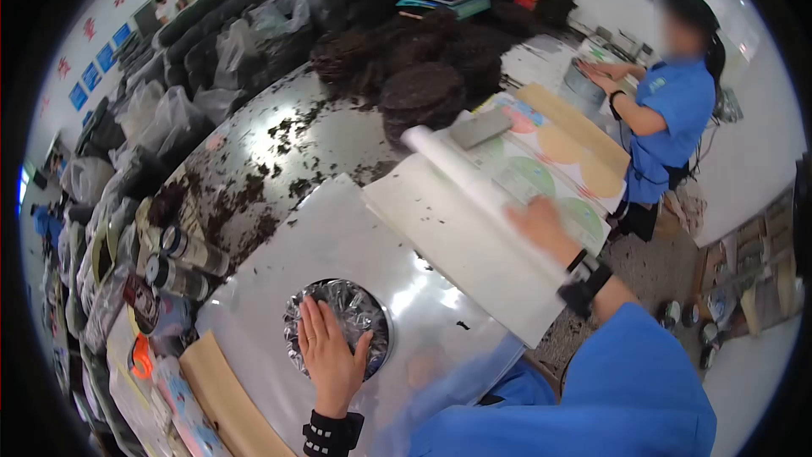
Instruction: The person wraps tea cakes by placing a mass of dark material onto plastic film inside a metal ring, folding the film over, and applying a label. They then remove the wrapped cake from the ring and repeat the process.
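My left hand [330, 357] lies flat, fingers stretched out, on a round, flat bundle in shiny crinkled film [351, 305], which sits inside a low metal ring [389, 334]. Beneath is a smooth silvery sheet [262, 296] on the table. Over to the right, my right hand [541, 228], blurred by motion, is closed at the edge of a white paper sheet [461, 161]. That sheet curls up above a stack of white paper [457, 237]. Exactly how the fingertips meet the paper is smeared.
Dark round cakes [423, 97] are piled at the back, with dark crumbs [228, 203] scattered across the table. Jars [178, 275] and brown paper [233, 398] lie left. Printed sheets [529, 173] carry a grey block [480, 129]. A co-worker in blue [677, 101] handles a metal container [584, 89].
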Demonstrator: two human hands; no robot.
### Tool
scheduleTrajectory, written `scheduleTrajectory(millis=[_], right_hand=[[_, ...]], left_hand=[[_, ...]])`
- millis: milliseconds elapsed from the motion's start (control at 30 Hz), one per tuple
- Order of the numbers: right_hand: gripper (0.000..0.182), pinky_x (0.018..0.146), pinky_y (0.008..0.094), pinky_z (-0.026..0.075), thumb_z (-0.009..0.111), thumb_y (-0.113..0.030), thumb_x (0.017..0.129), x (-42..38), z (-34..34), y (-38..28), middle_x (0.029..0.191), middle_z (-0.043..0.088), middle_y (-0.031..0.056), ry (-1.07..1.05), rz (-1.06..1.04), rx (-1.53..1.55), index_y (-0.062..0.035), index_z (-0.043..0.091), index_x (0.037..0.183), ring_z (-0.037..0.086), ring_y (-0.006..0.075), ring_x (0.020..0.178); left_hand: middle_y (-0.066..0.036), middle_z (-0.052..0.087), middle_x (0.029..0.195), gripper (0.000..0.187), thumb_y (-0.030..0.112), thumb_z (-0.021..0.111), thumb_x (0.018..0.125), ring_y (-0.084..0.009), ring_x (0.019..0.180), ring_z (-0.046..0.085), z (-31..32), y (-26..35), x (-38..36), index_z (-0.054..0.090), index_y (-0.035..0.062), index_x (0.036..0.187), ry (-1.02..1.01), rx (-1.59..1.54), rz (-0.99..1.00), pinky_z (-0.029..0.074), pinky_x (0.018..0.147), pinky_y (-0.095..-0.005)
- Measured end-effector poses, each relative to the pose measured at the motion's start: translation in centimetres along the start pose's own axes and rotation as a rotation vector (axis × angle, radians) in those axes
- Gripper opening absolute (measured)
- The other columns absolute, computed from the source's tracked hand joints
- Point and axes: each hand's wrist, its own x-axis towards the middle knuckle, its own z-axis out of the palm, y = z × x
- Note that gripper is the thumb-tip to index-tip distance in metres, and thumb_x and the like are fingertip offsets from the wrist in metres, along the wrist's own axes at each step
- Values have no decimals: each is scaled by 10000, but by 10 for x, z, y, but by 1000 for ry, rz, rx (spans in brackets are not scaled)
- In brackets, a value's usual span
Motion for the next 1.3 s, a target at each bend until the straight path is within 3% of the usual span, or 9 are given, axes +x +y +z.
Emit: scheduleTrajectory(millis=[33,167,300,500,567,1000,1067,1167,1300], right_hand=[[702,812,515,512,582,-602,898,-25,-9,-40,934,670,304,-455,-48,-44,96,653,860,654,464,870],[410,880,496,515,571,-358,959,-110,27,-78,1046,677,263,-528,-262,107,41,639,1027,652,414,999],[262,874,463,545,707,-73,845,-94,16,48,1108,700,166,426,-357,117,-34,691,1103,675,341,1025],[190,878,431,555,779,-106,803,-109,-6,102,1069,733,127,473,-346,-38,-67,740,985,694,272,1029],[195,919,420,550,792,-126,801,-107,-1,103,1033,746,102,436,51,284,-57,747,978,700,262,1038],[168,873,391,565,773,-81,819,-108,-7,94,943,751,132,561,-282,169,-35,765,981,738,270,901],[104,783,369,560,756,-72,826,-99,-21,89,865,745,147,337,187,449,-17,765,914,729,259,798],[78,703,344,538,732,-78,838,-72,-51,104,796,730,163,163,132,302,-6,759,855,706,262,719],[282,705,360,516,592,-294,997,24,-188,177,893,695,78,656,110,415,-39,697,1054,649,200,770]], left_hand=[[-309,263,1578,882,460,664,874,-412,1492,228,-1,3,-1,362,-136,1450,-23,13,-14,169,1215,-481],[-303,226,1597,959,450,705,823,-414,1503,199,-2,4,-1,312,-133,1475,-66,33,-42,152,1219,-485],[-299,208,1605,1003,455,714,796,-435,1504,179,-2,4,-1,285,-130,1488,-89,27,-61,138,1219,-497],[-299,202,1609,994,501,660,829,-452,1498,190,4,0,-4,270,-117,1503,-93,100,-41,162,1203,-524],[-291,203,1612,972,497,643,848,-455,1495,197,0,3,-2,270,-113,1505,-80,75,-36,160,1202,-525],[-250,213,1621,922,450,655,872,-419,1506,189,0,2,-6,263,-57,1535,-20,66,-17,173,1203,-515],[-255,218,1618,917,444,662,865,-422,1503,193,1,2,-7,277,-61,1528,0,56,-17,174,1202,-514],[-267,226,1612,902,435,665,857,-430,1499,200,-1,6,-4,303,-67,1514,-17,39,-23,172,1203,-513],[-297,230,1599,796,386,593,900,-443,1493,206,-3,0,-7,335,-81,1491,-46,-48,-54,165,1201,-524]])
